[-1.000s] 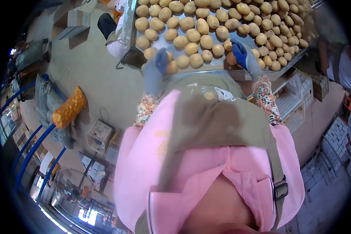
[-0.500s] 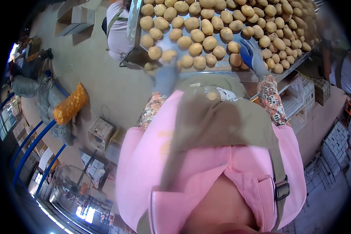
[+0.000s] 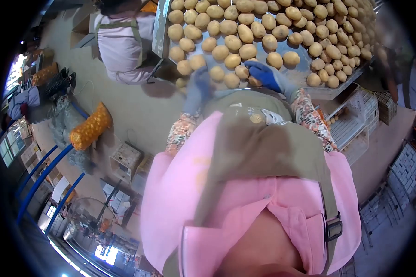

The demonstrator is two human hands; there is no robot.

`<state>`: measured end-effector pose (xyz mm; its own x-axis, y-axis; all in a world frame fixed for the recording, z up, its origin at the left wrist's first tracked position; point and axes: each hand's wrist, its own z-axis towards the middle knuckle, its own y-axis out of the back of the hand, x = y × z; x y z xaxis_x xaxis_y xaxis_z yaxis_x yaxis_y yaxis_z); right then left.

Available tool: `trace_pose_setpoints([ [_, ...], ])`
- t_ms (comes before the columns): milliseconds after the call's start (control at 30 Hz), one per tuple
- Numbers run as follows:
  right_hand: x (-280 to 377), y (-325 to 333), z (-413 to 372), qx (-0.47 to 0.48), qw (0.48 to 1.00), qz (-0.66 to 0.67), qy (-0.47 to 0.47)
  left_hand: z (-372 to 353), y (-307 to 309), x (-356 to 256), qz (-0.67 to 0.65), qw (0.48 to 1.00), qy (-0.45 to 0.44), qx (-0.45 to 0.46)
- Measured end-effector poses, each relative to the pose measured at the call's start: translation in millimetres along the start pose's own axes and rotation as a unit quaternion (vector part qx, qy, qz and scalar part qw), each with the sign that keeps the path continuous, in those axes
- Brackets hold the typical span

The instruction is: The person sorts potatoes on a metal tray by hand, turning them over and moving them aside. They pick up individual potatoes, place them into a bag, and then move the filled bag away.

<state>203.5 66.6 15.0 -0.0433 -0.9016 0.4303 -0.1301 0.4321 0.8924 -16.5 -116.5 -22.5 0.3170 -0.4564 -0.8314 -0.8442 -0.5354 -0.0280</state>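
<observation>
Potatoes [image 3: 232, 42] cover a metal table [image 3: 286, 73], loosely spaced at the left and heaped at the right. My right hand [image 3: 270, 77], in a blue and grey glove, curls its fingers over a potato [image 3: 253, 81] at the table's near edge; the thumb is hidden. More potatoes lie just left of those fingers. My left hand [image 3: 198, 87], in a grey-blue glove, is smeared by motion at the near left corner. A potato [image 3: 197, 62] sits against its fingertips, and another blurred potato [image 3: 181, 82] shows beside it, beyond the table edge.
A person in a light shirt [image 3: 120, 46] is beyond the table's left end; another person [image 3: 409, 85] stands at the right. White plastic crates [image 3: 351, 117] are below the table at right. An orange mesh sack [image 3: 91, 127] lies near blue rails [image 3: 44, 171] on the left.
My right hand has moved left and nearer, from the heap to the front row. Several front potatoes have shifted. My left hand stays near the corner. The person at left shows more fully.
</observation>
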Motion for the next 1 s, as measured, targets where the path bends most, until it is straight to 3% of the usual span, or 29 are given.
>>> trace_pose_setpoints([
  [33,-0.4,2.3,-6.8,-0.036,0.923,0.361,-0.131,1.6,-0.6,6.8,0.0,1.0,0.004,-0.002],
  [67,7.5,10.7,-6.9,-0.068,0.702,0.665,-0.244,9.8,-3.0,18.0,-0.095,0.994,-0.002,0.055],
  [100,15.1,9.3,-2.2,-0.092,0.739,0.637,-0.198,19.1,-8.0,25.1,-0.189,0.975,-0.011,0.113],
  [133,21.8,3.8,4.7,-0.094,0.739,0.637,-0.198,26.2,-13.0,32.2,-0.28,0.944,-0.021,0.171],
  [167,28.4,-4.7,11.9,-0.159,0.663,0.708,-0.186,17.9,-24.7,14.6,-0.28,0.944,-0.022,0.173],
  [200,32.0,-9.4,16.8,-0.22,0.577,0.768,-0.171,-2.9,-43.3,-26.8,-0.153,0.972,-0.071,0.164],
  [233,30.1,-2.4,20.6,-0.286,0.822,0.477,-0.125,-24.1,-60.2,-69.7,-0.023,0.981,-0.118,0.153],
  [267,26.8,0.0,17.8,-0.289,0.821,0.476,-0.127,-33.2,-68.0,-89.5,0.108,0.97,-0.164,0.14],
  [300,23.1,0.8,11.8,-0.26,0.733,0.613,-0.141,-20.8,-67.3,-78.5,0.11,0.97,-0.162,0.146],
  [333,21.3,2.8,7.1,-0.227,0.624,0.732,-0.15,-0.8,-66.2,-64.4,0.225,0.923,-0.305,0.062],
  [367,19.7,3.9,4.3,-0.234,0.622,0.73,-0.157,14.5,-64.4,-49.2,0.327,0.838,-0.437,-0.024],
  [400,18.9,6.3,1.6,-0.28,0.707,0.632,-0.152,1.8,-58.1,-69.6,0.45,0.763,-0.464,-0.025],
  [467,17.4,11.1,-2.1,-0.344,0.839,0.4,-0.136,21.2,-28.2,-18.6,0.591,0.732,-0.338,0.021],
  [500,17.7,6.9,-1.0,-0.371,0.794,0.456,-0.157,20.5,-15.4,-8.7,0.588,0.733,-0.341,0.026],
  [567,19.7,8.5,1.0,-0.379,0.816,0.402,-0.169,3.0,6.9,1.3,0.664,0.667,-0.328,0.083],
  [600,21.1,9.1,1.5,-0.384,0.836,0.35,-0.175,-4.4,10.2,2.7,0.664,0.667,-0.328,0.084],
  [700,14.0,0.5,-16.9,-0.371,0.8,0.428,-0.198,-17.8,26.0,13.1,0.67,0.691,-0.271,0.039],
  [733,3.9,-3.3,-28.6,-0.34,0.79,0.459,-0.222,-15.5,35.4,27.3,0.682,0.667,-0.3,0.014],
  [800,-41.5,-41.2,-56.1,-0.292,0.68,0.575,-0.35,-11.8,32.5,8.6,0.608,0.73,-0.308,-0.048],
  [833,-46.8,-38.3,-60.6,-0.294,0.678,0.579,-0.345,0.2,37.5,-3.7,0.613,0.726,-0.308,-0.05],
  [900,-47.3,-24.6,-71.2,-0.216,0.777,0.316,-0.501,43.7,35.5,-28.7,0.53,0.749,-0.384,-0.104],
  [933,-39.2,-24.6,-67.5,-0.215,0.778,0.313,-0.5,69.7,32.3,-44.7,0.493,0.757,-0.413,-0.114],
  [967,-24.5,-26.8,-58.4,-0.187,0.846,0.213,-0.452,95.4,26.3,-65.1,0.454,0.764,-0.442,-0.123],
  [1000,-8.6,-27.2,-47.0,-0.154,0.897,0.11,-0.399,111.6,10.4,-91.3,0.295,0.865,-0.396,-0.089],
])
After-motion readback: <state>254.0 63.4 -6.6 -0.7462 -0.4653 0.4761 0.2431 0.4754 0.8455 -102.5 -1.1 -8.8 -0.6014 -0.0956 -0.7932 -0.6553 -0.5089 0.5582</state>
